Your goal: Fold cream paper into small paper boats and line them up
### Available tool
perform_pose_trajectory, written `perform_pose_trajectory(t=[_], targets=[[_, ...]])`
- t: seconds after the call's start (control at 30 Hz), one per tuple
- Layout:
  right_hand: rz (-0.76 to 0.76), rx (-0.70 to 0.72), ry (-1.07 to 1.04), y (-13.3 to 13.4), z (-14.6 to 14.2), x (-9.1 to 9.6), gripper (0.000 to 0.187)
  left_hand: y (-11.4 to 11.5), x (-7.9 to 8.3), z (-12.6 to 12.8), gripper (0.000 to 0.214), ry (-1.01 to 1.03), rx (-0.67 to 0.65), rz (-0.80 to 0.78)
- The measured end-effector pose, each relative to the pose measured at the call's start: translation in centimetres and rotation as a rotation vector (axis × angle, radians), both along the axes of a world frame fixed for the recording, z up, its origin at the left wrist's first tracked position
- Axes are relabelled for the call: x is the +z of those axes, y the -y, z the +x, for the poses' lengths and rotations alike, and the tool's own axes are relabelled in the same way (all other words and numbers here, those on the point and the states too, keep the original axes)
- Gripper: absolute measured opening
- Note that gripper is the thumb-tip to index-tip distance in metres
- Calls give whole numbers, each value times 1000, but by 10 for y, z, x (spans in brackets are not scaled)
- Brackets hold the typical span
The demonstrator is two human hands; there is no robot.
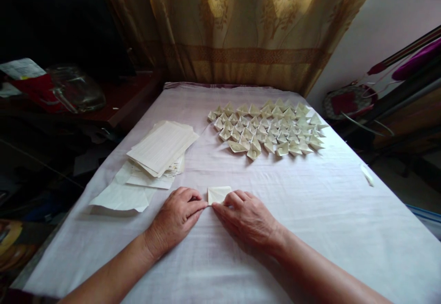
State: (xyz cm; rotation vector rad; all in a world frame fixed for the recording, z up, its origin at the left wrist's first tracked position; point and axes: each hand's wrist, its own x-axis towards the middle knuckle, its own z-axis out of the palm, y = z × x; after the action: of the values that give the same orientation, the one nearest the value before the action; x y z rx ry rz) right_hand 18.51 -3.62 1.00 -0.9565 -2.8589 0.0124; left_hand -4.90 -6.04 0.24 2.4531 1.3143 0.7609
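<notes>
A small folded square of paper (218,194) lies flat on the cloth-covered table, between my two hands. My left hand (179,212) pinches its lower left corner between thumb and fingertips. From the other side, my right hand (248,216) presses on the lower right part of the square, with its thumb along the lower edge and its curled fingers covering the right corner. Beyond the hands stand several rows of small folded paper boats (265,129). A stack of loose paper sheets (163,148) rests to the left, with one curled sheet (120,194) partly under it.
A white cloth (310,249) covers the table. Near its right edge lies a small white object (367,176) that I cannot make out. On a dark side table at the left are a glass jar (77,90) and a red packet (37,90). A patterned curtain (241,33) hangs behind.
</notes>
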Motion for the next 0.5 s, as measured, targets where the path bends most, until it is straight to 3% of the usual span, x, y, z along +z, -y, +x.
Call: perform_pose_trajectory(t=[0.3,0.5], targets=[[46,45,74,-3,-2,3,10,6,1,5,30,-202,-24,119],[66,53,59,-2,-1,2,18,4,-6,-4,46,-443,-112,16]])
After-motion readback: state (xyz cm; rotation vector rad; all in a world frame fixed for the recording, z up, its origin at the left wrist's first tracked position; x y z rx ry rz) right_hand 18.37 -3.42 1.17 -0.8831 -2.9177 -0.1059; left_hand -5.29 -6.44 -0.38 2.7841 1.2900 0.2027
